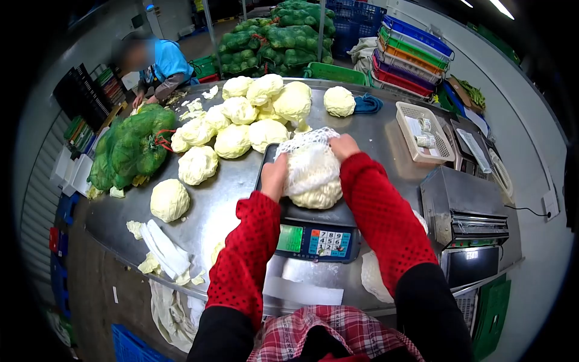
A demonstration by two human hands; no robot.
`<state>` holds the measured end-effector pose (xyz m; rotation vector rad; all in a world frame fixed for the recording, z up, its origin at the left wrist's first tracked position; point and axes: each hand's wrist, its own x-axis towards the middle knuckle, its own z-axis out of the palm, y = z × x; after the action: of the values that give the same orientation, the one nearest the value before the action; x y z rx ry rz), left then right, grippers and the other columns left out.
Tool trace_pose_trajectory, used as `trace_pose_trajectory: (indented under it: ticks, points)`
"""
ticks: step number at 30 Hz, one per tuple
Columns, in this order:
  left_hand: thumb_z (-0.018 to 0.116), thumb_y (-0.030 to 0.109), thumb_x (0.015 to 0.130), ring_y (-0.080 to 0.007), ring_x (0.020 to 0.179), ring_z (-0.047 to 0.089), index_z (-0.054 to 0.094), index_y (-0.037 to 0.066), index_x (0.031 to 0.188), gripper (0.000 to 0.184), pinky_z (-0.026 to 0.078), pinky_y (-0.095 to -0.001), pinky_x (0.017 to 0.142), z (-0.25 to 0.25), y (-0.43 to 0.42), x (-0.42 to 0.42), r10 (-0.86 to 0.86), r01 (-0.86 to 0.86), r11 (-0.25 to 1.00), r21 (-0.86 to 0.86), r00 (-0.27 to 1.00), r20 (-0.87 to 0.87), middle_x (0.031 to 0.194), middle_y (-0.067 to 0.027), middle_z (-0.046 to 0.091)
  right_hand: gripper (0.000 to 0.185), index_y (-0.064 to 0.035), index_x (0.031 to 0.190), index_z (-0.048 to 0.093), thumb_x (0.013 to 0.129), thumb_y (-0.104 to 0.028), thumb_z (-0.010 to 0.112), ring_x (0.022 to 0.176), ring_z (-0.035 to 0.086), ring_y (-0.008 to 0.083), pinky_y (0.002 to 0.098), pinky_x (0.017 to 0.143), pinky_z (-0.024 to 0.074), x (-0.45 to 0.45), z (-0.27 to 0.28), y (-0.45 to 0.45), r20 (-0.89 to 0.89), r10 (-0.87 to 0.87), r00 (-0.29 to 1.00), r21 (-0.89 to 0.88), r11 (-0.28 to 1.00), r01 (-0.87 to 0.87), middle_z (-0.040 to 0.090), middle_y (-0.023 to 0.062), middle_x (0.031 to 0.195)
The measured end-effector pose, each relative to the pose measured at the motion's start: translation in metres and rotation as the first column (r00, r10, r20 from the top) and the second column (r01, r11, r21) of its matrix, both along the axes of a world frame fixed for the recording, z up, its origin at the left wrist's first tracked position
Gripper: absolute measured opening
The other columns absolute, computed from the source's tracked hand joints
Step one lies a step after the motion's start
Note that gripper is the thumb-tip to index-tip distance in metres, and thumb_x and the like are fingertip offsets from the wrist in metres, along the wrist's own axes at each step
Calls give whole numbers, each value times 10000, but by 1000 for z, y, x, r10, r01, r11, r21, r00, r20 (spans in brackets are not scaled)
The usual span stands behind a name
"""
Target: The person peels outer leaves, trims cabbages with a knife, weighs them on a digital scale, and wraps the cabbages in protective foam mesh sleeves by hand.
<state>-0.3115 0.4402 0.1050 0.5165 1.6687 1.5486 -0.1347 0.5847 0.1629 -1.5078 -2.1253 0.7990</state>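
A pale, peeled cabbage [316, 196] sits on the dark platform of a digital scale [329, 234] with a lit green display. White foam netting [304, 145] covers its upper part, while its lower front shows bare. My left hand [274, 177] is closed on the netting's left edge. On the far right side, my right hand [345, 146] grips the same netting with curled fingers. Several peeled cabbages [232, 141] are heaped just beyond my left hand, and one more cabbage [169, 200] stands apart nearer the left edge.
A green mesh sack of cabbages [132, 148] lies on the table's left, near a person in blue [169, 60]. White foam sleeves [163, 248] lie front left. A cream basket [425, 133] with label rolls and a metal machine [461, 202] occupy the right. Stacked crates [410, 57] stand behind.
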Motion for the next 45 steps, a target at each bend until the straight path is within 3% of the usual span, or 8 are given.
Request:
trace_pose_trajectory:
  ticks: [3,6,13,28,33,38,41,45]
  points:
    - [578,290,827,-187,724,591,642,-140,831,435,449,-341,659,43,-33,30,117,-94,991,98,955,-272,749,-160,658,387,39,935,649,928,-331,534,733,626,256,347,700,468,37,30,-69,-495,1,869,23,1000,12,682,170,814]
    - [577,141,807,-87,615,509,642,-100,731,261,403,-260,562,67,-61,59,147,-112,939,325,985,-86,662,-18,619,220,36,990,664,939,-155,567,719,511,38,227,623,437,72,37,-111,-766,-15,642,-50,998,-37,626,-26,790]
    - [603,29,795,-95,610,569,667,-60,762,114,411,-218,528,70,-78,82,-58,-17,956,294,968,244,696,-47,645,178,54,984,646,900,-62,540,720,625,116,247,635,480,124,13,-116,-795,-364,486,-469,877,-110,668,68,857]
    - [648,147,877,-252,883,679,589,-89,1116,341,577,-354,746,-6,-51,45,-299,163,951,263,702,646,1038,-180,664,313,68,1107,590,899,-112,440,997,634,274,395,941,485,132,-48,-86,-715,-569,406,-686,460,-564,648,178,1105]
    - [473,133,952,-282,913,669,526,-82,1167,308,560,-408,805,-21,-30,41,-218,-100,942,322,546,809,1060,-211,646,336,65,1161,565,919,-82,384,1064,607,275,388,1005,439,113,-56,-97,-844,-443,301,-535,665,-521,595,195,1215]
    - [530,-16,870,-269,823,666,582,-82,1109,253,566,-361,730,5,-39,51,120,-331,915,228,767,630,1007,-179,654,480,-5,1338,379,874,43,491,659,594,171,344,575,562,113,-28,-111,-622,-360,695,-710,634,-307,595,131,931]
    - [568,-48,805,-205,858,641,409,-59,1341,559,554,-297,702,8,-57,46,-176,169,982,86,982,75,1085,-162,604,441,-19,1312,430,902,-102,569,646,599,140,287,533,534,108,-6,-124,-497,-238,834,-704,673,-227,598,97,898]
    - [577,-7,843,-206,906,622,291,-6,1434,656,540,-314,770,23,-73,55,-353,321,933,161,904,243,1100,-158,576,476,0,1228,522,924,-365,551,652,607,143,255,474,474,93,-10,-98,-650,-227,725,-318,948,12,626,89,977]
